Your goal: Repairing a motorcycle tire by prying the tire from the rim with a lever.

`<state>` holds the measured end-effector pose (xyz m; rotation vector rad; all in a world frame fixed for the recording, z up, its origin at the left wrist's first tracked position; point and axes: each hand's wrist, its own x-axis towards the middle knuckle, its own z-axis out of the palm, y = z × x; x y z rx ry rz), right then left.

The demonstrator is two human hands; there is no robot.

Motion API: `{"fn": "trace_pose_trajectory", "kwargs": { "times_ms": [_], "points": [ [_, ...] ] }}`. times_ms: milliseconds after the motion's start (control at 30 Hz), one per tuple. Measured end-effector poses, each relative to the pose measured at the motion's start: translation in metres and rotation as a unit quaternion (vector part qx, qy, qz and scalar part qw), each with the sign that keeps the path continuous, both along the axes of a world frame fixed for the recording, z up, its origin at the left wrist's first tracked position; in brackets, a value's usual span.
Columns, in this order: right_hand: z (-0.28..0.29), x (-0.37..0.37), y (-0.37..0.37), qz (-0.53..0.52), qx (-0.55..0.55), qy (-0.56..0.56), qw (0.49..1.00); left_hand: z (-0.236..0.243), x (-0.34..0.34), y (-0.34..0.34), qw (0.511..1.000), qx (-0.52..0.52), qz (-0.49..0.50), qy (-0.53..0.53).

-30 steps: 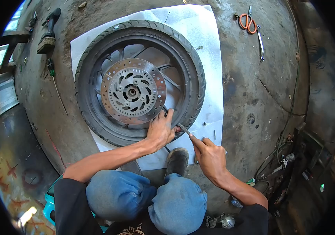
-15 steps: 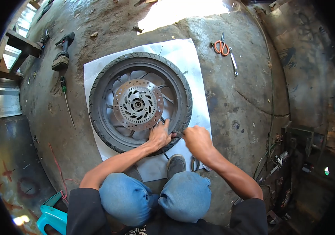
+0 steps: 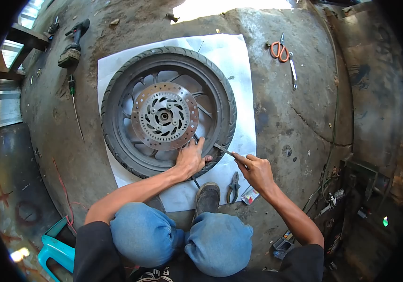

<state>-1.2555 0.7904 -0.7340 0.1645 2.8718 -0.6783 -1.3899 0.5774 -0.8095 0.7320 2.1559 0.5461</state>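
A spoked motorcycle wheel with a black tire (image 3: 108, 109) lies flat, its drilled brake disc (image 3: 143, 129) facing up. My right hand (image 3: 256, 175) is closed round a metal tire lever (image 3: 225, 150), whose far tip meets the tire's edge at the lower right of the rim. Low on the wheel, between disc and tire, rests my left hand (image 3: 191, 158), fingers curled and thumb toward the lever. Whatever those fingers grip is hidden. Below this hand a thin dark bar (image 3: 196, 182) sticks out past the tire.
White sheeting (image 3: 244, 101) lies under the wheel. Pliers (image 3: 233, 188) and a small packet (image 3: 249, 195) are near my right shoe (image 3: 207, 197). Orange-handled scissors (image 3: 280, 50) and a wrench (image 3: 293, 71) lie far right; a cordless drill (image 3: 73, 48) and screwdriver (image 3: 74, 101) far left. A turquoise stool (image 3: 56, 251) stands lower left.
My right hand has drawn back from the tire to the right and slightly down, showing more of the lever. The pliers and packet now show fully. My left hand stays on the wheel.
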Motion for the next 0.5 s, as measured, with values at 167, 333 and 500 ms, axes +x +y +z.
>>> {"fn": "trace_pose_trajectory", "kwargs": {
  "times_ms": [167, 333, 500],
  "points": [
    [0.024, -0.028, -0.023, -0.016, 0.024, -0.07, 0.997, -0.009, 0.002, -0.009, 0.999, -0.007, -0.013, 0.035],
    [0.039, -0.037, -0.032, -0.002, 0.054, -0.13, 0.99, 0.002, 0.001, 0.006, 1.0, -0.021, 0.002, -0.001],
    [0.049, -0.096, -0.086, 0.032, 0.113, -0.189, 0.975, -0.013, 0.0, -0.007, 0.999, 0.003, -0.015, 0.047]
  ]
}}
